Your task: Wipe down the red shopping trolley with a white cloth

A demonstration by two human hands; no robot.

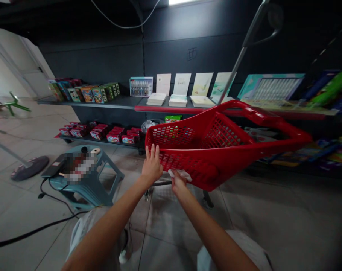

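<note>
A red plastic shopping basket [216,150] on a wheeled frame stands tilted in front of me, its mesh walls facing me. My left hand [151,165] rests flat on the basket's near left corner, fingers stretched upward. My right hand [178,180] is closed on a white cloth [182,173] pressed against the basket's lower front wall. The basket's grey handle pole [238,60] rises toward the upper right.
A teal plastic stool [103,177] with a dark device and cable on it stands at the left. Dark shelves [103,102] along the wall carry boxed toys, books and paint sets. A fan base [29,167] sits on the tiled floor at far left.
</note>
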